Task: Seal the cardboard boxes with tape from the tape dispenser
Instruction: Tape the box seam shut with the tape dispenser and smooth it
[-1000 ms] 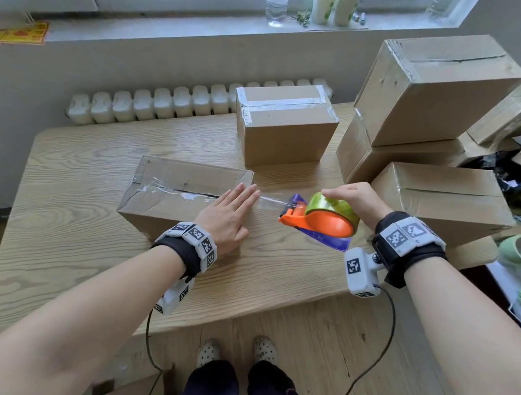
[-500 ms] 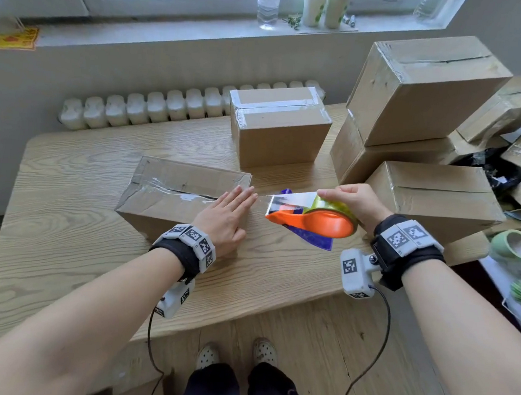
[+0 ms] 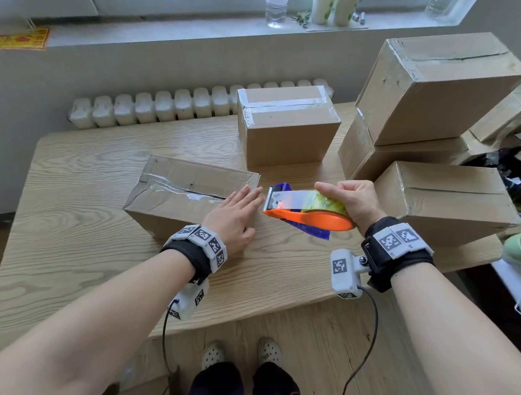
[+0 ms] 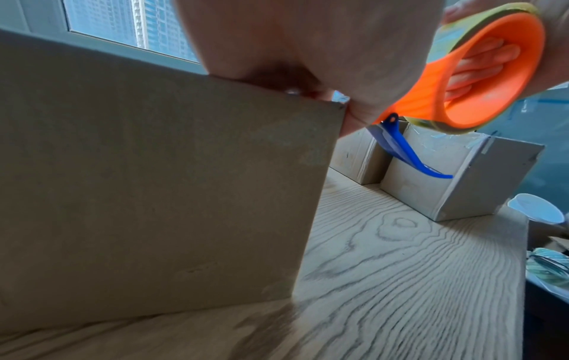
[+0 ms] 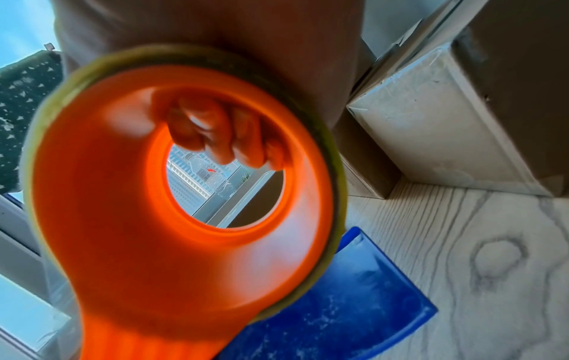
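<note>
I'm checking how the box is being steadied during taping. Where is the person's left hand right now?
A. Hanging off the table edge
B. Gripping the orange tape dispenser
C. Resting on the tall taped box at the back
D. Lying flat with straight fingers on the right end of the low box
D: the left hand lies flat, fingers straight, on the right end of the low box, while the right hand grips the tape dispenser.

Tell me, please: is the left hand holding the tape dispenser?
No. The left hand lies flat with straight fingers on the cardboard box, while the right hand grips the tape dispenser.
</note>
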Demonstrator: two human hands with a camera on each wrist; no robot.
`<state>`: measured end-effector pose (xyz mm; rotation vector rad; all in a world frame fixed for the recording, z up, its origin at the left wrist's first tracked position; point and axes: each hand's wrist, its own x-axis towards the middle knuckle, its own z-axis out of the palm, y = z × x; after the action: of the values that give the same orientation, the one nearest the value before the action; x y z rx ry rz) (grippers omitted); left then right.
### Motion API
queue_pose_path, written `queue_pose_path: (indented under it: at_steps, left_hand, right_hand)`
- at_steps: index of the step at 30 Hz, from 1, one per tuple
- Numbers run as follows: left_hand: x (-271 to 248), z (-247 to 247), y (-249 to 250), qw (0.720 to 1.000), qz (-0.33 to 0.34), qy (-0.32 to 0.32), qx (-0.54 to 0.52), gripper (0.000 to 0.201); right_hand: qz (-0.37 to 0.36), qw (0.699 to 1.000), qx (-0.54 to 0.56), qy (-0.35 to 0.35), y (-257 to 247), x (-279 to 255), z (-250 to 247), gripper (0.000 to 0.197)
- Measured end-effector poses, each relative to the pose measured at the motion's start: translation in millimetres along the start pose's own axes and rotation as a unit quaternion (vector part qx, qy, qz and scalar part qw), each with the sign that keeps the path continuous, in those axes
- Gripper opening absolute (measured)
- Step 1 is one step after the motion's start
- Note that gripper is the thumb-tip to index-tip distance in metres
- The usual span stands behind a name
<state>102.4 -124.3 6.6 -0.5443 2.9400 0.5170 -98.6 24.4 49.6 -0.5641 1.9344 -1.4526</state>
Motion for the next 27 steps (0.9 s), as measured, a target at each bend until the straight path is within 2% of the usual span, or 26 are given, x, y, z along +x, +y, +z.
queue_pose_path:
  at_steps: [14, 18, 19, 21, 22, 23, 26, 27]
  left_hand:
    - [2, 3, -2, 1.0, 0.004, -0.007, 0.012, 0.073]
    - [2, 5, -3, 0.999, 0.003, -0.014, 0.048, 0.073]
    - [2, 6, -3, 0.999, 0.004, -0.014, 0.05, 0.074]
    - [2, 6, -3, 0.999, 0.006, -0.013, 0.045, 0.075]
    - [2, 6, -3, 0.999, 0.005, -0.014, 0.044, 0.075]
    - [2, 5, -3, 0.999, 0.004, -0.015, 0.043, 0.074]
    - [2, 5, -3, 0.999, -0.003, -0.017, 0.035, 0.074]
    - [2, 4, -3, 0.999, -0.003, -0.019, 0.035, 0.074]
  right_hand:
    - [0.006, 1.0, 0.006, 0.024, 14, 2, 0, 0.056]
    - [0.029, 1.0, -0.005, -0.002, 18, 1, -6, 0.05]
    - [0.036, 0.999, -0.008, -0.011, 18, -1, -8, 0.057]
    - [0.043, 0.999, -0.004, -0.013, 15, -5, -10, 0.082]
    - [0.042, 0.999, 0.003, -0.01, 13, -7, -9, 0.086]
    - [0.038, 0.999, 0.012, -0.009, 11, -8, -7, 0.082]
    - [0.027, 0.999, 0.025, -0.004, 9, -9, 1, 0.046]
    - [0.022, 0.999, 0.025, 0.001, 9, -9, 4, 0.04]
